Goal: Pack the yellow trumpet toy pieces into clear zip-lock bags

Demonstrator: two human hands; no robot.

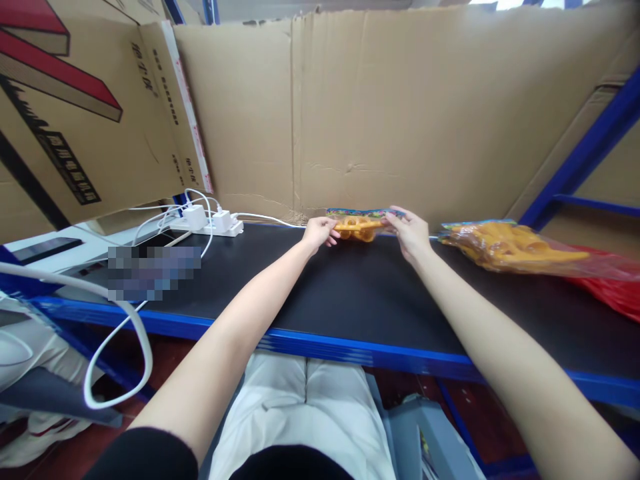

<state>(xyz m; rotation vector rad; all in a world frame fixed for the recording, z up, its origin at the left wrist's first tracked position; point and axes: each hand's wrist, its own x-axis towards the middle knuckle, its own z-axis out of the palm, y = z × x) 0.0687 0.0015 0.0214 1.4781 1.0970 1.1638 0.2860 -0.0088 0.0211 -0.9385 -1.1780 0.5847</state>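
Between my two hands is a clear plastic bag [356, 228] with a colourful printed header strip and orange-yellow plastic pieces inside. It is held just above the black tabletop [350, 293], near the cardboard at the back. My left hand [320, 233] pinches the bag's left end, fingers closed. At the upper right corner my right hand [411, 233] grips it, thumb and fingers closed. The exact kind of the pieces cannot be made out. To the right lies a second, similar bag [510, 247] of orange-yellow plastic pieces.
Red plastic [607, 287] lies at the right end. A white power strip [227, 228] with chargers and cables stands at the back left. Cardboard [425, 113] walls the back. A blue rail [320, 343] edges the table's front; a white cable [145, 347] loops over it at left.
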